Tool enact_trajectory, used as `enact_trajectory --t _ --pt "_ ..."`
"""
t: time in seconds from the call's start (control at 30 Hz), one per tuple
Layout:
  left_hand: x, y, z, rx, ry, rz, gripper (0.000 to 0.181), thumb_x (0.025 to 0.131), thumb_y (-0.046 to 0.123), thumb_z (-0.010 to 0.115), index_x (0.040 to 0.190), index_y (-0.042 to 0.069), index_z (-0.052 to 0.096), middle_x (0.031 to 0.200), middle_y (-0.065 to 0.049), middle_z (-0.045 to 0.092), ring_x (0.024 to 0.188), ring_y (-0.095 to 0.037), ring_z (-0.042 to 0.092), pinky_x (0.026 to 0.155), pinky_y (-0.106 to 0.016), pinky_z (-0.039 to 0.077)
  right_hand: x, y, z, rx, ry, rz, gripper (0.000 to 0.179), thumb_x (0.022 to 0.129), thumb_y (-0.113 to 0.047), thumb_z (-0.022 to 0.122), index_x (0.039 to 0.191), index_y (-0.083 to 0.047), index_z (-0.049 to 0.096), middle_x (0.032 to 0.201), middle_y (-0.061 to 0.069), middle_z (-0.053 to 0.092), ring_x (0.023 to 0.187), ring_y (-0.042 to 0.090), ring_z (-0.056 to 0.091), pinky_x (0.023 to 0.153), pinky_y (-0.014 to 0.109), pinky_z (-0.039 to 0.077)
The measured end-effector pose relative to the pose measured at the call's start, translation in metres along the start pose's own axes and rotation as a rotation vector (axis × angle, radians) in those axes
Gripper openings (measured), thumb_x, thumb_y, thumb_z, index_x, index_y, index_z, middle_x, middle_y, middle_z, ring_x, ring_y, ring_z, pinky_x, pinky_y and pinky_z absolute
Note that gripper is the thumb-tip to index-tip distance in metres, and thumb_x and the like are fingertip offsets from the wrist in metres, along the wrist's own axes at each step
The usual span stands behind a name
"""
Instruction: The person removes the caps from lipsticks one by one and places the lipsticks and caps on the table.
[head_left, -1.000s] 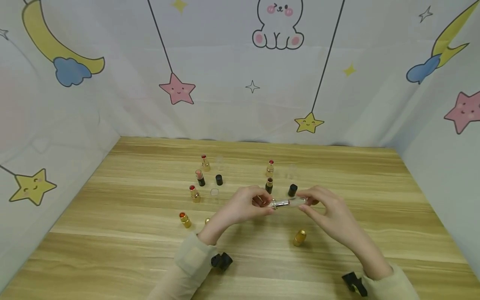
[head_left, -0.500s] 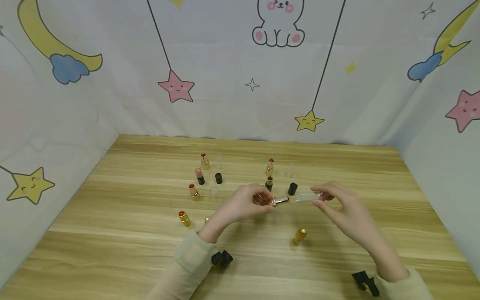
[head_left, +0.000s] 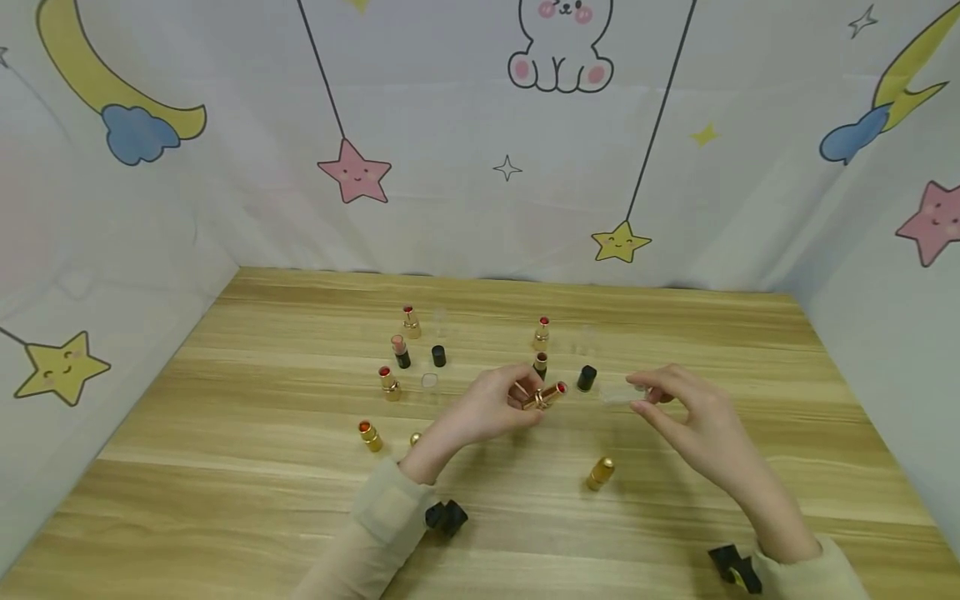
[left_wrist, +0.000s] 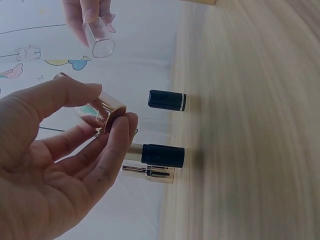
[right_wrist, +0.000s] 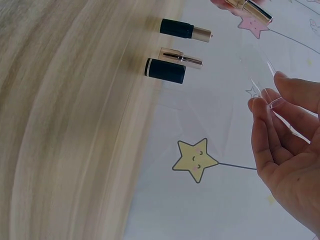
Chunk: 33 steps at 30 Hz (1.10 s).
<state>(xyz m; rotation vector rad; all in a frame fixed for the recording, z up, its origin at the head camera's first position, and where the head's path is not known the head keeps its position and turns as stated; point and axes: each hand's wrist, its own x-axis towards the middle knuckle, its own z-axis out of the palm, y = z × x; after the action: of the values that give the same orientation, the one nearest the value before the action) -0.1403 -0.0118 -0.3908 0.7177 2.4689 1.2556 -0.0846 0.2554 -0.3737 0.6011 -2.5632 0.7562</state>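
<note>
My left hand (head_left: 501,404) grips a gold lipstick (head_left: 546,396) by its base, the red tip tilted up to the right, above the table. In the left wrist view the thumb and fingers curl round the lipstick's gold case (left_wrist: 114,106). To the right, my right hand (head_left: 686,408) pinches a clear cap (head_left: 621,394) by its end, apart from the lipstick. In the left wrist view that clear cap (left_wrist: 101,42) shows its open end. Just behind the left hand stands a black-based lipstick (head_left: 541,365), partly hidden, with a black cap (head_left: 587,377) to its right.
Several uncapped lipsticks stand on the left, including one with a pink tip (head_left: 401,351) and one in gold with an orange-red tip (head_left: 370,436). A black cap (head_left: 438,356) and clear caps are beside them. A gold cap (head_left: 600,472) stands in front, between the forearms.
My right hand has moved right with the clear cap, drawing it off the lipstick. The left hand has turned the lipstick so its tip points up.
</note>
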Motion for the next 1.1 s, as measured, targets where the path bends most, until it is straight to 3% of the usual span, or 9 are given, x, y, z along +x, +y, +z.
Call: enact_trajectory --t 0.3,0.67,0.83,1.1 --pt "0.003 -0.001 0.003 0.001 0.003 -0.019 0.023 0.082 0.007 0.072 0.103 0.008 0.061 0.101 -0.006 0.067 0.093 -0.015 0.062 0.081 -0.023 0.052 0.0 0.003 0.003 0.019 0.007 -0.02 0.034 0.079 -0.005 0.075 0.112 -0.012 0.069 0.09 -0.007 0.065 0.078 0.0 0.054 0.053 0.018 0.04" --pt "0.007 -0.005 0.014 0.015 -0.023 -0.041 0.023 0.08 -0.001 0.071 0.098 0.01 0.063 0.097 -0.005 0.067 0.09 -0.014 0.062 0.079 -0.025 0.051 -0.004 0.006 0.018 0.001 -0.031 -0.06 0.034 0.076 -0.002 0.077 0.108 -0.01 0.071 0.092 -0.005 0.065 0.077 0.005 0.058 0.063 0.024 0.048" --pt "0.009 -0.008 0.016 0.078 -0.029 -0.04 0.023 0.078 0.0 0.074 0.097 0.008 0.063 0.094 -0.004 0.063 0.085 -0.012 0.058 0.076 -0.023 0.049 -0.002 0.006 0.027 0.012 -0.023 -0.103 0.035 0.074 -0.001 0.078 0.107 -0.009 0.072 0.088 -0.003 0.065 0.074 0.006 0.059 0.064 0.029 0.051" --pt "0.011 -0.012 0.02 0.182 -0.025 -0.037 0.021 0.076 0.003 0.075 0.09 0.014 0.064 0.085 0.002 0.058 0.077 -0.008 0.052 0.069 -0.02 0.044 0.001 0.009 0.036 0.004 -0.057 -0.108 0.031 0.076 -0.005 0.078 0.106 -0.007 0.072 0.087 -0.001 0.065 0.075 0.009 0.06 0.065 0.028 0.052"
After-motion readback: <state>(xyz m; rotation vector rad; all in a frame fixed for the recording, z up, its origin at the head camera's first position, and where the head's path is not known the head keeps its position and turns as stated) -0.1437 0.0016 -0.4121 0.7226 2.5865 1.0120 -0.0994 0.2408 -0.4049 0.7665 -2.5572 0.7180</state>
